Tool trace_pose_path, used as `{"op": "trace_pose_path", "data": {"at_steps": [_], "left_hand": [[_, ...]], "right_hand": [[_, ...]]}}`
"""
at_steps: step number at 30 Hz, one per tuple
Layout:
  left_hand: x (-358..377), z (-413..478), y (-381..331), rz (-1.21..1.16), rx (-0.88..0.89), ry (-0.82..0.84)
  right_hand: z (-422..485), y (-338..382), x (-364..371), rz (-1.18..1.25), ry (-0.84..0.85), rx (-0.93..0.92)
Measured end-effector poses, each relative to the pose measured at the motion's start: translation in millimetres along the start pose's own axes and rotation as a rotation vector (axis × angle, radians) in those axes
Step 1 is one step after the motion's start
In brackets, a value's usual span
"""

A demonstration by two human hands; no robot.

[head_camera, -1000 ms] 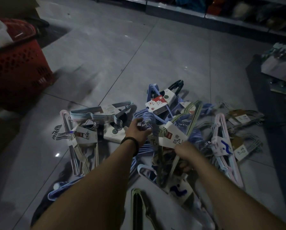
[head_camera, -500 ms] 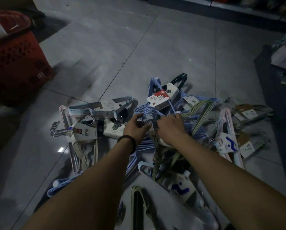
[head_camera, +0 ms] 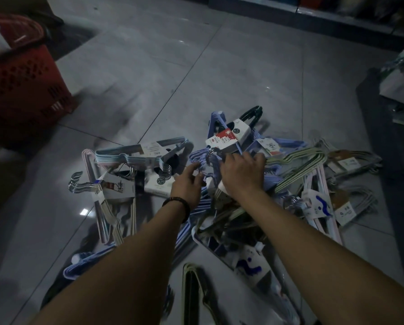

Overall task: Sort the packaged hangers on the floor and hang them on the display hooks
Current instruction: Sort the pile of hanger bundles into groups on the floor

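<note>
Head cam, dim light. Looked down on pile of packaged hangers [head_camera: 297,165] heaped on tiled floor [head_camera: 149,66]; none hung yet, no display hooks in shot. Found both hands meeting mid-pile at lilac hanger pack [head_camera: 196,158], right by its chrome hooks [head_camera: 211,154].

Saw left hand [head_camera: 188,184], black wristband [head_camera: 176,204] at wrist, w/ thumb + forefinger nipped onto pack's near edge, other fingers curled under. Caught right hand [head_camera: 242,174] draped over top of same pack, fingers [head_camera: 246,158] spread and half bent. Couldn't tell if grasp closed underneath.

Judged two-handed hold as needed bc of packs crossed and hooked into each other: one hand to steady, other to work pack free w/o dragging neighbours along. Reckoned sorting barely begun, hanging step not started.

Labels:
- Spotted red-and-white card [head_camera: 223,139] just beyond right fingertips, print too small to read.
- Made out white card w/ round green logo [head_camera: 160,184] just left of left hand, wording blurred.
- Noted white card w/ blue squiggle [head_camera: 319,204] on pink pack at right.
- Picked out brown-topped card [head_camera: 342,199] just beyond that, unreadable.

Also noted red basket [head_camera: 20,90] well apart at far left and shelf base [head_camera: 302,10] along top edge.
</note>
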State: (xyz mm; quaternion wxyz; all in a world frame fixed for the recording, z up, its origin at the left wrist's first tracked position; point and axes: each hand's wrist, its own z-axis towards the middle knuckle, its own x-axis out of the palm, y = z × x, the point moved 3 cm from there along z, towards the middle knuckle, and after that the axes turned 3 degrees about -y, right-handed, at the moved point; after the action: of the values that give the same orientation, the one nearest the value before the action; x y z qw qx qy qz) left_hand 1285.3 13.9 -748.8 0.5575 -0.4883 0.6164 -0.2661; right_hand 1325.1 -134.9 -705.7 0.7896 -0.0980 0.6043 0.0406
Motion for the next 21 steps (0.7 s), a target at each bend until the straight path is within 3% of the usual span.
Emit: {"op": "trace_pose_path", "data": {"at_steps": [4, 9, 13, 15, 17, 21], "left_hand": [[-5, 8, 0, 0.103, 0.005, 0.0], [-16, 13, -23, 0.409, 0.048, 0.039], [-25, -16, -62, 0.202, 0.199, 0.02], [-26, -42, -78, 0.043, 0.226, 0.197], [-26, -69, -88, 0.119, 0.285, 0.392], [-37, -121, -97, 0.161, 0.33, 0.448]], "right_hand": [[13, -13, -20, 0.142, -0.136, 0.104], [15, -22, -52, 0.17, -0.097, 0.129], [10, -30, -91, 0.266, 0.039, 0.118], [3, -33, -109, 0.304, 0.089, 0.14], [-8, -34, -131, 0.372, 0.135, 0.146], [-42, -38, -173, 0.587, 0.253, 0.058]]}}
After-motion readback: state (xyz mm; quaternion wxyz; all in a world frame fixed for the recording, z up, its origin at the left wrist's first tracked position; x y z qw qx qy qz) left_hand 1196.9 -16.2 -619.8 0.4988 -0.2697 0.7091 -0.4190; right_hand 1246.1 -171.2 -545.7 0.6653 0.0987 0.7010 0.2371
